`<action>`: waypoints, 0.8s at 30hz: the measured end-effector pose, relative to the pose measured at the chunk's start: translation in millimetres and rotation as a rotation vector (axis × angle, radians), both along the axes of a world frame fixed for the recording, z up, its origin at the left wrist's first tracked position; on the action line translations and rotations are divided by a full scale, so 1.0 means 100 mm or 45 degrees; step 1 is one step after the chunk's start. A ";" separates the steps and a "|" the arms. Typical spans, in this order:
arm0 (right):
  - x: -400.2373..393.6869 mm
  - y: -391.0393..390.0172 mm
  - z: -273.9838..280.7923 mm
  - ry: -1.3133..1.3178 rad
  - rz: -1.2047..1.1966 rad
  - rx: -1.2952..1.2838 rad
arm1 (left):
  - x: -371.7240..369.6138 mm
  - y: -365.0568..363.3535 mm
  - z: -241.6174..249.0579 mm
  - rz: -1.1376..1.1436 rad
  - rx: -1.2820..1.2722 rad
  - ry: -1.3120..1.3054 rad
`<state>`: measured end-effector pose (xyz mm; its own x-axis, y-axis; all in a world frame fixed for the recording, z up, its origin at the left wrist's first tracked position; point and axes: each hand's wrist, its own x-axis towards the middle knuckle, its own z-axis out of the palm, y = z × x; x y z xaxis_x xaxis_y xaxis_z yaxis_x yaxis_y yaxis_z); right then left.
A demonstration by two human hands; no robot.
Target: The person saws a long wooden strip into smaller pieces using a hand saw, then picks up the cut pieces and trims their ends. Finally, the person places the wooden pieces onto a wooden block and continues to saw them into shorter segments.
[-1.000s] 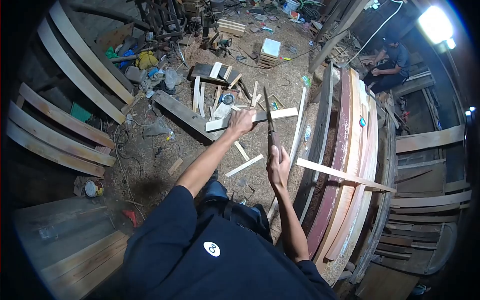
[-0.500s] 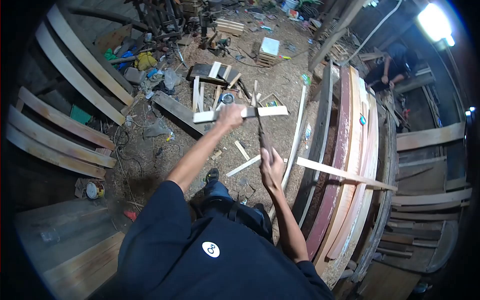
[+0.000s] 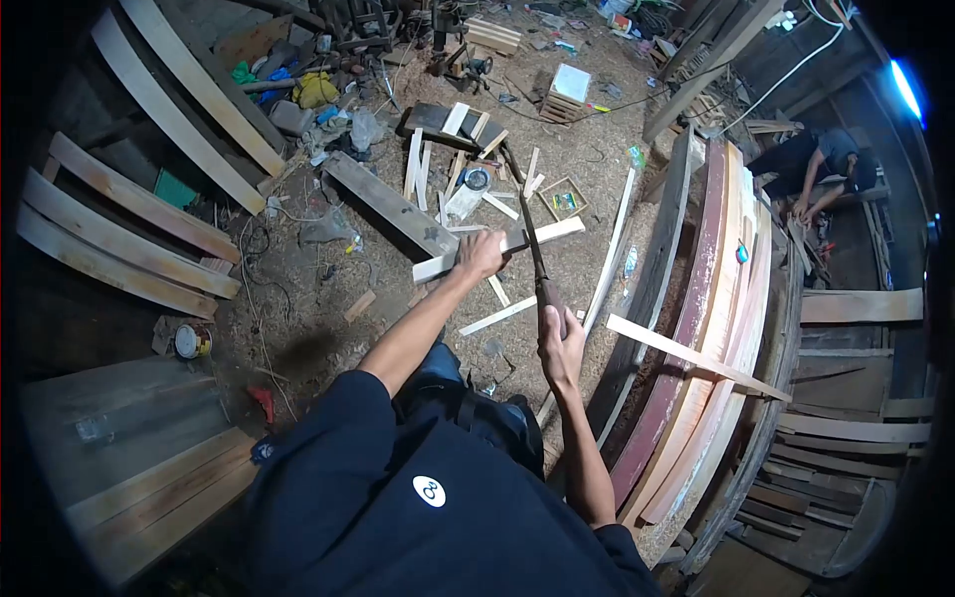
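My right hand [image 3: 563, 348] is closed around the brown handle of a handsaw [image 3: 537, 244], whose long dark blade points away from me and crosses over a pale wood strip [image 3: 555, 230]. Closed on that strip, left of the blade, is my left hand [image 3: 481, 255]. A dark flat piece [image 3: 514, 240] lies across the strip between my left fingers and the saw. Just beyond the hands, a round dark-rimmed object [image 3: 477, 179] and a small wooden frame [image 3: 564, 199] rest on the ground among short wood offcuts [image 3: 414, 164].
A thick grey beam [image 3: 383, 199] lies on the ground at left. Long boards [image 3: 711, 249] run along my right, with a loose strip [image 3: 686, 353] across them. Curved planks [image 3: 184, 90] lean at left. Another person [image 3: 821, 169] crouches at far right. A paint can [image 3: 192, 339] stands at lower left.
The view has shifted, so the surroundings sit further right. The strip now tilts upward to the right, and the saw blade reaches further beyond it. Both hands keep their hold.
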<state>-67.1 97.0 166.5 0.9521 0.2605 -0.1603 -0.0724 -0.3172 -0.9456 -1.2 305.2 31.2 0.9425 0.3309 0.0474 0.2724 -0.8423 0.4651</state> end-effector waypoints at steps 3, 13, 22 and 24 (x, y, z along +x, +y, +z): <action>0.05 0.06 -0.36 -0.090 0.030 -0.034 | -0.09 0.10 0.01 -0.025 -0.041 0.108; -0.05 1.11 -1.75 0.155 0.174 0.022 | -0.30 1.47 -0.84 -0.007 0.020 0.367; -0.06 2.65 -4.43 0.299 -0.252 -0.078 | 0.34 2.77 -3.48 -0.409 0.006 0.574; -0.12 2.86 -5.04 0.249 -0.300 -0.084 | 0.46 2.94 -4.11 -0.497 -0.004 0.614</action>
